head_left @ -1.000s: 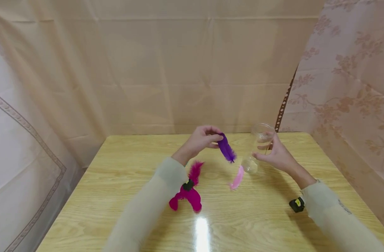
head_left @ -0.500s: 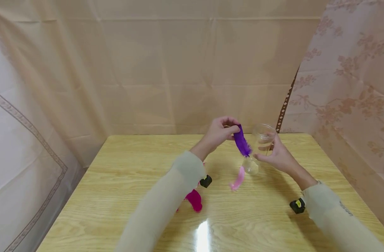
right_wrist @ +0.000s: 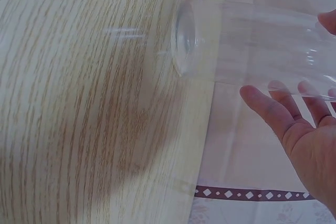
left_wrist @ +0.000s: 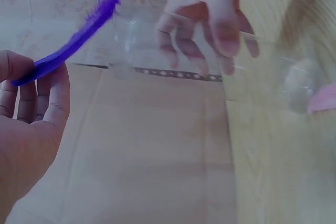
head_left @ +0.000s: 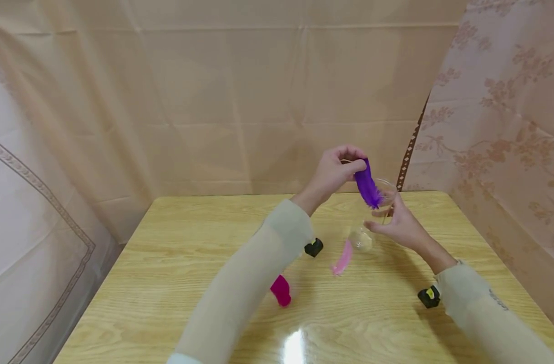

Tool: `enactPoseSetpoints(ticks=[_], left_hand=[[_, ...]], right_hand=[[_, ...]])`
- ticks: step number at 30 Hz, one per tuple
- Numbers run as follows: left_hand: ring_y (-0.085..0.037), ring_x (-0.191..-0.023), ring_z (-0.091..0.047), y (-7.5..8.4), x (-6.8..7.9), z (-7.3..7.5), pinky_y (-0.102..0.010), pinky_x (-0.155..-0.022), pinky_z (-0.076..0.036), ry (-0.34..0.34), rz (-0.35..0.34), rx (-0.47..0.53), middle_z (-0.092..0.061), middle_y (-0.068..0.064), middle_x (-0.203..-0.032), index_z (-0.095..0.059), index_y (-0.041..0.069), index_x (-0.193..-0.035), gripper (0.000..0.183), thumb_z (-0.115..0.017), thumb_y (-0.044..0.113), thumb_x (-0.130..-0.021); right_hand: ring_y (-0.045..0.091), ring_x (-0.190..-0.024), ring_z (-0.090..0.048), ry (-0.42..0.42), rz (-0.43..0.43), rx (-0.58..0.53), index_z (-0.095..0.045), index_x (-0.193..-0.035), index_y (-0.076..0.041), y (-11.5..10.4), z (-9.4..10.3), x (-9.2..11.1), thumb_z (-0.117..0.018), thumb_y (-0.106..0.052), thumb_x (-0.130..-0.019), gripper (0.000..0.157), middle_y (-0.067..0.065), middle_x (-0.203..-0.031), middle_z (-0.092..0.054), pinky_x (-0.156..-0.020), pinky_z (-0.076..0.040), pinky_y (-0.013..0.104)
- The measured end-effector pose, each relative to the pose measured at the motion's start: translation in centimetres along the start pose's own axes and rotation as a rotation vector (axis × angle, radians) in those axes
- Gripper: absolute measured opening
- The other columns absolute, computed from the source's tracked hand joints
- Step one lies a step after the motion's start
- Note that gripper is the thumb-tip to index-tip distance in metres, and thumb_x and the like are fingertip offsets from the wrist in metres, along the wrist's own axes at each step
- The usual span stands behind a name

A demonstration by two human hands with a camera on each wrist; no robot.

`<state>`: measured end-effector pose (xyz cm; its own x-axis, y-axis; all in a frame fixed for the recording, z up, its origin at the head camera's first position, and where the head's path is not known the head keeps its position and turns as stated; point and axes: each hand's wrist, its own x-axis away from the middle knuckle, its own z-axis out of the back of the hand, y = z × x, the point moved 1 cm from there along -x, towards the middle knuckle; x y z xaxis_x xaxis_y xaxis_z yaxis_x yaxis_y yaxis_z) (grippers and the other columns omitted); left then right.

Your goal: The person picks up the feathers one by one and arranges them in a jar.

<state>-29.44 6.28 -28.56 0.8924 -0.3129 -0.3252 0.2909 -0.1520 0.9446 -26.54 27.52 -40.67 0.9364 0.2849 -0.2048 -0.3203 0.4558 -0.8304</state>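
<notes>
Feather (head_left: 368,184), the purple one, is pinched in the left hand (head_left: 333,174), tip by the mouth of the clear jar (right_wrist: 262,43); can't quite tell if it's inside. I've got the right hand (head_left: 402,225) gripping that jar, pink feather (head_left: 342,259) on the table (head_left: 190,253) by its base.

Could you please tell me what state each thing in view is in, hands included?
Clear jar: upright, uncovered at the top.
Right hand: curled round the clear jar.
Left hand: raised, pinching the purple feather.
Purple feather: held up by one end, free tip near the jar's mouth.
Pink feather: lying on the table beside the jar's base.
Magenta piece: on the table, partly hidden by the left sleeve.
</notes>
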Motion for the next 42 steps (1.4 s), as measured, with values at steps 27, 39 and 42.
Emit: enactPoseSetpoints(ticks=[27,39,42], left_hand=[[-0.017,-0.080,-0.063,3.7,-2.2,-2.1,-0.022,-0.078,-0.055,-0.254,-0.063,-0.230,-0.068,-0.011,-0.094,-0.067,-0.006,-0.107,0.011,-0.062,-0.003,-0.098],[-0.013,-0.078,-0.058,2.4,-1.9,-3.0,-0.020,-0.073,-0.052,-0.306,-0.143,-0.245,-0.066,-0.014,-0.096,-0.064,-0.009,-0.110,0.015,-0.061,-0.010,-0.095],[-0.013,-0.079,-0.059,2.1,-1.8,-3.0,-0.020,-0.074,-0.052,-0.297,-0.133,-0.248,-0.066,-0.012,-0.095,-0.064,-0.009,-0.110,0.016,-0.062,-0.010,-0.094]], right_hand=[[0.048,-0.118,-0.059,0.007,-0.002,-0.004,-0.019,-0.152,-0.010,-0.3,-0.3,0.0,-0.083,-0.014,-0.086,0.093,0.025,-0.137,-0.048,-0.080,-0.056,0.026],[0.052,-0.119,-0.057,-0.011,-0.002,-0.020,-0.009,-0.159,-0.018,-0.2,-0.1,0.2,-0.083,-0.014,-0.086,0.103,0.028,-0.140,-0.044,-0.078,-0.057,0.028],[0.051,-0.119,-0.057,-0.011,0.000,-0.015,-0.008,-0.159,-0.018,-0.2,0.0,0.2,-0.083,-0.014,-0.086,0.105,0.028,-0.141,-0.043,-0.078,-0.057,0.028]])
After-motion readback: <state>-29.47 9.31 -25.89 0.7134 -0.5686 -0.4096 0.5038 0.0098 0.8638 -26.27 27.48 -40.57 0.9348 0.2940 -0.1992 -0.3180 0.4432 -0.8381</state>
